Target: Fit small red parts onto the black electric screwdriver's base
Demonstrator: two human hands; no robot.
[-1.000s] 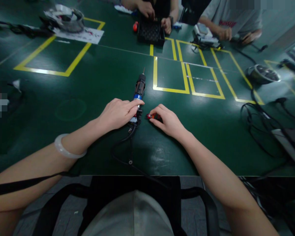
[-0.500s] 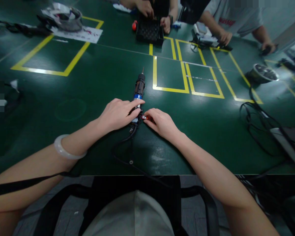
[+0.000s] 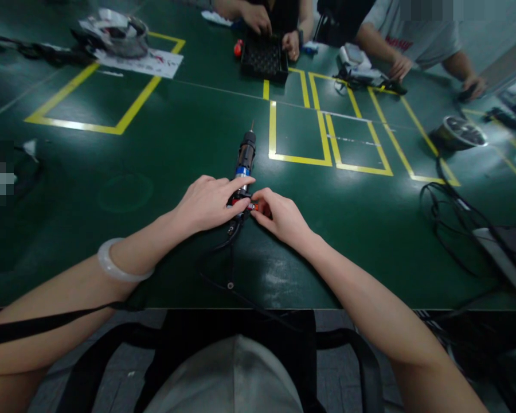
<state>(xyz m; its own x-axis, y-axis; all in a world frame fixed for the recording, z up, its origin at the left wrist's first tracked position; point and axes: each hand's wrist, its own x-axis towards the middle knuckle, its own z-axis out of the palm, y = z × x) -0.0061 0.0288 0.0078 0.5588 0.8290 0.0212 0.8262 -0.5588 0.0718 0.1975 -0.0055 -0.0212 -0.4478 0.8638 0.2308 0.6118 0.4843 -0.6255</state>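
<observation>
An electric screwdriver [image 3: 246,155] lies on the green table, its thin bit pointing away from me and its black cord [image 3: 234,232] trailing toward me. My left hand [image 3: 212,201] is closed around the tool's lower body, index finger across it and thumb lower down. Right beside it, my right hand [image 3: 281,215] pinches a small red and white part [image 3: 253,206] between thumb and fingers, at the tool's rear right side. The fingers partly cover this part, so its exact kind is not clear.
Across the table a person's hands [image 3: 290,46] are at a black tray [image 3: 264,60]. Another person's hand [image 3: 399,67] is by a white device [image 3: 355,57]. A metal bowl [image 3: 131,43] stands back left, a round fan-like unit [image 3: 460,132] and cables [image 3: 438,212] right.
The view has shifted slightly. Some red now shows under my left thumb on the screwdriver, and my right fingertips sit closer to it. Both hands keep their grips.
</observation>
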